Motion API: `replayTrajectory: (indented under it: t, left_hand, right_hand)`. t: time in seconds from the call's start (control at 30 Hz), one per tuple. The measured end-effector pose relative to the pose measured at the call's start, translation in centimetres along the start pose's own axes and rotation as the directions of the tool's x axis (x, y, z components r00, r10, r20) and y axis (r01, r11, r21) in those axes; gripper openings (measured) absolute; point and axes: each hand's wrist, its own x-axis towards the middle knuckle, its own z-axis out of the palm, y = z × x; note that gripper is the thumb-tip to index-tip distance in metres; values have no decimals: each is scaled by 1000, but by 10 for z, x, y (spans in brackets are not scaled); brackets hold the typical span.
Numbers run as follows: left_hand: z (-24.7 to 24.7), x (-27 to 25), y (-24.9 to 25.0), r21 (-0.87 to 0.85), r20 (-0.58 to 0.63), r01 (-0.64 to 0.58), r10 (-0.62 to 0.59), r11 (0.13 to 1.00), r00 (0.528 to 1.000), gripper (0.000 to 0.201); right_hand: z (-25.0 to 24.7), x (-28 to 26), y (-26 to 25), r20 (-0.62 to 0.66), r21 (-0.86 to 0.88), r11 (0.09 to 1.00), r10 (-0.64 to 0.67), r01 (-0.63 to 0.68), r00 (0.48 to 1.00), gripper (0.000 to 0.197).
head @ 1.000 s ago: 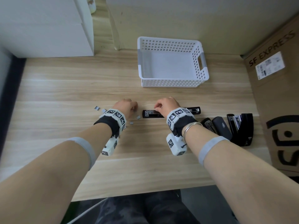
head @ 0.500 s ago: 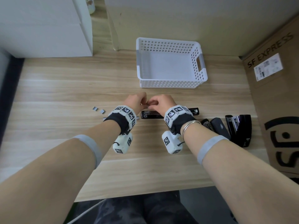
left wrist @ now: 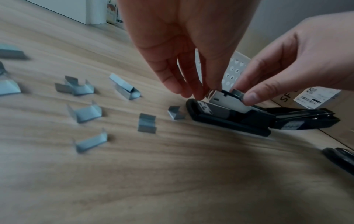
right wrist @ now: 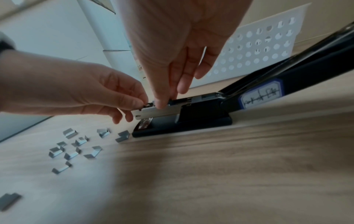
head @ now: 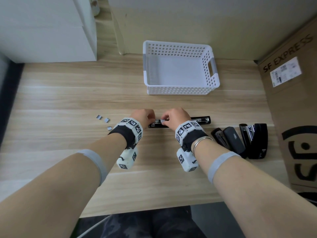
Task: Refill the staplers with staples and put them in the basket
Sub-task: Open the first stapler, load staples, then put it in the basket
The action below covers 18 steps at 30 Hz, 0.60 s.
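Observation:
A long black stapler (head: 200, 121) lies folded open on the wooden table, its metal magazine (left wrist: 226, 101) facing up. My left hand (head: 145, 115) pinches the front tip of that magazine (right wrist: 153, 111). My right hand (head: 173, 116) pinches a short staple strip (left wrist: 237, 92) between thumb and forefinger, and the strip sits in the magazine's channel. Several loose staple pieces (head: 103, 118) lie on the table left of the stapler. The white perforated basket (head: 178, 91) stands behind, with nothing in it.
Two more black staplers (head: 229, 140) (head: 255, 140) lie opened at the right, beside a tall cardboard box (head: 291, 109). A white cabinet (head: 46, 28) fills the back left corner. The table's front edge (head: 137, 210) is near my body.
My left hand left the loose staples and moved right to meet the right hand over the stapler. Both hands now work at the magazine's front end.

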Motion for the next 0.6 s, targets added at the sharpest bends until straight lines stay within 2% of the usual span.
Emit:
replayTrajectory:
  t: [0.23,0.47,0.6]
  left_hand:
    - [1,-1,0,-21,-19,-1,0,1000,1000,20]
    - [2,2,-5,-1,-10,-5,5,1000,1000,20]
    - [1,4,-5,24,-1,-9,9,1000,1000,21]
  right_hand:
    - [2,2,-1,6,-59,998,-34,35,999,16]
    - [3,10,-3,27,-48,999,-11,12,1000,18]
    - [4,8,1,-9,-59,998,10,-11,1000,16]
